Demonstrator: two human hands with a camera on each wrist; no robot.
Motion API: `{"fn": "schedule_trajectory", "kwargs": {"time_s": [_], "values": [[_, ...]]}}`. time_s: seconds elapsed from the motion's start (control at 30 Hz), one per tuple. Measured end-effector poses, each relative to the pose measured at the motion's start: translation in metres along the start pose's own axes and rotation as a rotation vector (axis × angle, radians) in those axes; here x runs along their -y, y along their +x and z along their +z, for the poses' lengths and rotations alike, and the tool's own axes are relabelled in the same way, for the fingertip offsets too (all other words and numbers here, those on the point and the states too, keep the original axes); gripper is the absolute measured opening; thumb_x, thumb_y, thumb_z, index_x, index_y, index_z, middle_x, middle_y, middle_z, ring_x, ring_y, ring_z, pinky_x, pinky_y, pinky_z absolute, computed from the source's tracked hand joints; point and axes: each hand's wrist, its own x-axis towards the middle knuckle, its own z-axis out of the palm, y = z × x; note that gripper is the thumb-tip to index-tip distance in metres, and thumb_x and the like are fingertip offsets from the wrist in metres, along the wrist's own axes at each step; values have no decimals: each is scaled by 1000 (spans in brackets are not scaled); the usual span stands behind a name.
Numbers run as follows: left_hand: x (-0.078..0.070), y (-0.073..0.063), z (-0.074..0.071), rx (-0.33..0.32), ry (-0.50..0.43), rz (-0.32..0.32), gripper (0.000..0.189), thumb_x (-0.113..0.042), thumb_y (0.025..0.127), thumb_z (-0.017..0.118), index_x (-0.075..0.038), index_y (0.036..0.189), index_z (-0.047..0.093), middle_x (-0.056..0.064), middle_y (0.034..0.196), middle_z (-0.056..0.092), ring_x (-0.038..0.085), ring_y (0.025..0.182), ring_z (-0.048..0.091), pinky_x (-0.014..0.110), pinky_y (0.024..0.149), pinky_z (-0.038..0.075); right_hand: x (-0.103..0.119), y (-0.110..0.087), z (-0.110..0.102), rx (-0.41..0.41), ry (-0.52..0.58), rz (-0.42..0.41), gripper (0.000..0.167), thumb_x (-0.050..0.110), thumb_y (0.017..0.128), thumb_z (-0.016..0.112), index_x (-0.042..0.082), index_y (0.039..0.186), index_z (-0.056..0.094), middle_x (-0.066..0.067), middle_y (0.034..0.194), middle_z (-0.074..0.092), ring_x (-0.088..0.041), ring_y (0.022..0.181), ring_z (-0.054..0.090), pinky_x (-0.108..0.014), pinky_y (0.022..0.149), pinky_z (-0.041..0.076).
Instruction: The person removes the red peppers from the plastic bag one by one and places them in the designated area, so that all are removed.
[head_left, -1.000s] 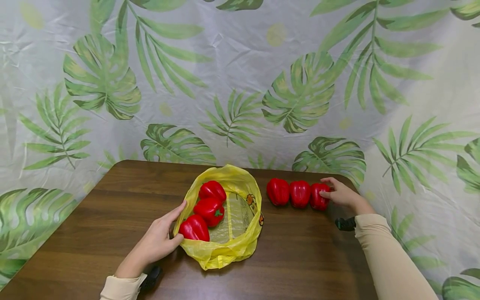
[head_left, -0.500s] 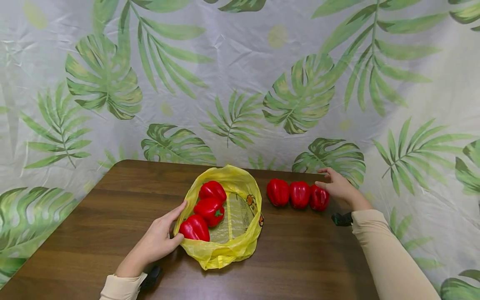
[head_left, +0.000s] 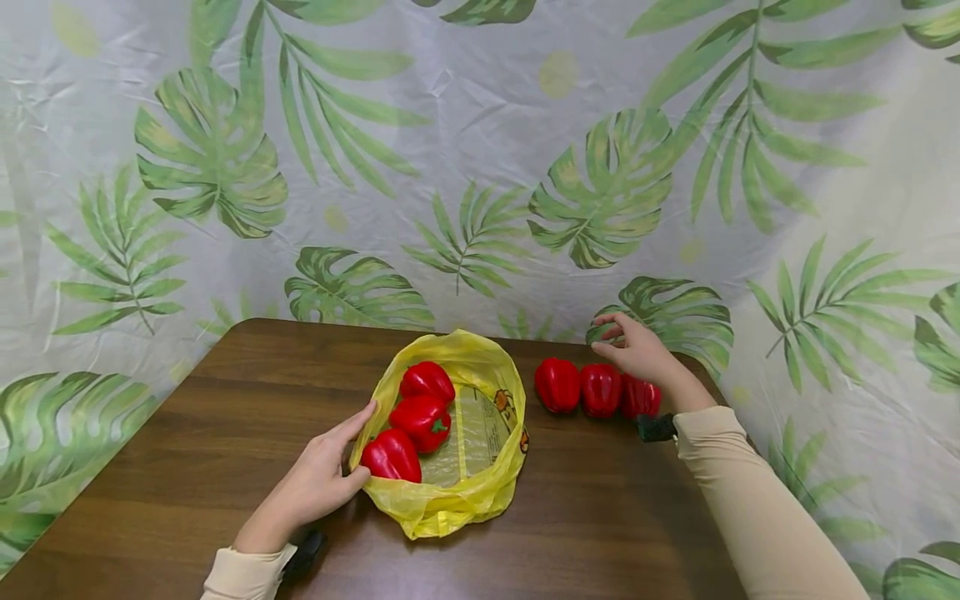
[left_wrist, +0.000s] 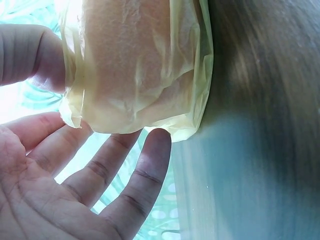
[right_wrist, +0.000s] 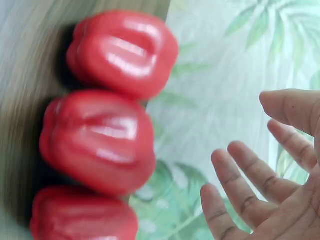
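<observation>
A yellow plastic bag stands with its mouth rolled wide. Inside, along the left, lie three red bell peppers. My left hand rests against the bag's left side, thumb and forefinger spread at the rim; the left wrist view shows the thumb tip hidden behind the thin plastic. On the right of the bag is a row of three more red bell peppers. Holding nothing, my right hand is raised behind the row's right end, where its arm partly covers the rightmost pepper.
Everything is on a brown wooden table with rounded far corners. Just past its back edge hangs a pale cloth printed with green leaves.
My right hand has let go of the rightmost bell pepper, lifted, and moved left above the row. My left hand and the bag have stayed put.
</observation>
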Motion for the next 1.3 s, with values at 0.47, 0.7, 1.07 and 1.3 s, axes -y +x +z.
{"fn": "schedule_trajectory", "kwargs": {"time_s": [0.47, 0.7, 1.07, 1.3], "values": [[2, -6, 2, 4, -3, -19, 85, 3, 81, 72, -2, 162, 45, 19, 140, 66, -4, 49, 34, 21, 50, 42, 58, 19, 44, 118, 96, -91, 43, 24, 110, 59, 11, 150, 51, -23, 140, 62, -43, 125, 66, -47, 90, 59], [2, -1, 3, -4, 4, 7, 84, 2, 81, 71, -1, 161, 46, 20, 141, 66, -5, 49, 34, 21, 49, 42, 84, 26, 61, 259, 85, -181, 44, 24, 110, 61, 9, 150, 54, -18, 136, 67, -36, 123, 68, -54, 106, 56], [2, -2, 3, -12, 23, 12, 84, 2, 81, 72, -1, 161, 46, 19, 139, 67, -4, 51, 35, 21, 52, 41, 113, 40, 95, 383, 91, -234, 45, 23, 109, 61, 14, 152, 54, -18, 157, 54, -40, 142, 57, -51, 110, 56], [3, -1, 3, 2, 20, -8, 84, 2, 82, 71, -3, 162, 46, 17, 137, 67, -4, 51, 34, 21, 52, 42, 124, 49, 114, 415, 109, -247, 48, 20, 109, 61, 12, 156, 53, -17, 163, 46, -44, 150, 47, -50, 112, 55]]}}
